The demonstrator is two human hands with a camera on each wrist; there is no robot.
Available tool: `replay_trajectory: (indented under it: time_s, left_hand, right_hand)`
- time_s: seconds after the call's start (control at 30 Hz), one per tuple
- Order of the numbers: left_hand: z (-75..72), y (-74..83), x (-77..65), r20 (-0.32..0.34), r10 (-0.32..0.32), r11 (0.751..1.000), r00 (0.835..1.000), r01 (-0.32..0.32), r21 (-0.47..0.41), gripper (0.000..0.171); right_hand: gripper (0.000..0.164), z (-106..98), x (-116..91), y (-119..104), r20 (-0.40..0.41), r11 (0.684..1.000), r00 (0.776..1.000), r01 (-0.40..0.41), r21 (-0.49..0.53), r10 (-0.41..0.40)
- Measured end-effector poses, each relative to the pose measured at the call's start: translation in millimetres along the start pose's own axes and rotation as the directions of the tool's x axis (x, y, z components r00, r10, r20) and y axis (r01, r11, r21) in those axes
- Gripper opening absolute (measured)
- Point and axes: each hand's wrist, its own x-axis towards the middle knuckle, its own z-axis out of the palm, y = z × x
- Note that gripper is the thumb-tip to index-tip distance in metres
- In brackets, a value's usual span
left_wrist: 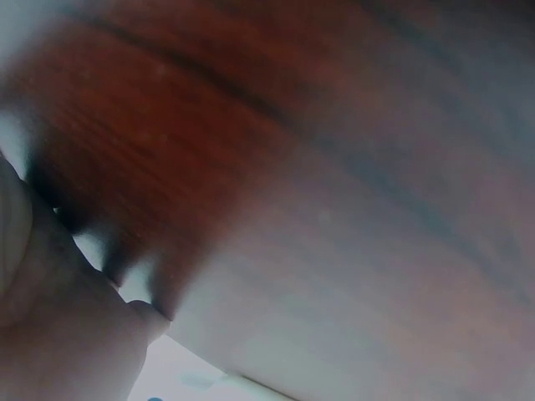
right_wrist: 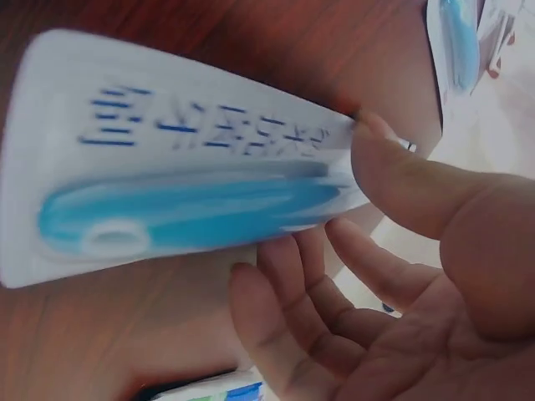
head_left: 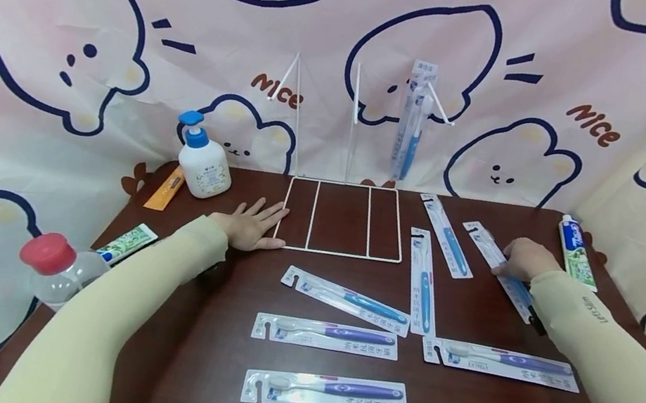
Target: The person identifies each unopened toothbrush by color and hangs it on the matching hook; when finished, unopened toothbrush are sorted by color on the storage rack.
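Right hand (head_left: 523, 259), fingers pinching blue-handled toothbrush pack (right_wrist: 188, 209), long axis far-left to near-right; white wire rack (head_left: 340, 254) leftward, left hand (head_left: 251, 225) splayed beside it.

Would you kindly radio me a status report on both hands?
Left hand spread at left edge of rack. Right hand pinching a packaged blue toothbrush. Nothing visibly blocks it.

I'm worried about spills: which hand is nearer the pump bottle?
Left. The left hand lies just front-right of the pump bottle; the right hand is much farther right, pinching a packaged toothbrush.
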Motion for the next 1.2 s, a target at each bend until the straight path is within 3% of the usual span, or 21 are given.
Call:
replay_trajectory:
  time_s: [0.3, 0.47, 0.63, 0.77, 0.9, 1.07, 1.2]
  left_hand:
    - [-1.7, 4.0, -5.2, -0.002, 0.017, 1.000, 1.000, -0.017, 0.011, 0.087]
    - [-1.5, 4.2, -5.5, -0.006, 0.009, 1.000, 1.000, -0.009, 0.003, 0.087]
    - [-0.9, 3.4, -3.6, 0.002, 0.002, 1.000, 1.000, -0.002, 0.005, 0.087]
    - [1.0, 1.6, -0.7, 0.002, -0.010, 1.000, 1.000, 0.010, 0.007, 0.088]
    - [2.2, -0.1, 1.8, -0.002, -0.017, 1.000, 1.000, 0.017, 0.007, 0.088]
    - [2.2, -1.0, 2.1, 0.002, -0.022, 1.000, 1.000, 0.022, 0.005, 0.087]
    - [0.1, 1.6, -0.6, -0.006, -0.012, 1.000, 1.000, 0.012, 0.001, 0.087]
  right_hand:
    - [0.062, -4, -1, 15, 0.108, 1.000, 0.994, -0.020, -0.001, 0.020]
    - [0.053, -16, -15, 15, 0.035, 0.999, 0.999, 0.039, 0.014, -0.039]
    - [0.058, -40, -39, 7, -0.098, 0.985, 0.988, 0.129, 0.117, -0.118]
    - [0.063, -57, -61, -14, -0.200, 0.957, 0.959, 0.235, 0.171, -0.200]
    - [0.072, -68, -84, -45, -0.243, 0.928, 0.939, 0.298, 0.223, -0.243]
    - [0.069, -66, -104, -88, -0.296, 0.889, 0.907, 0.377, 0.261, -0.298]
    - [0.067, -62, -108, -114, -0.319, 0.862, 0.887, 0.423, 0.278, -0.332]
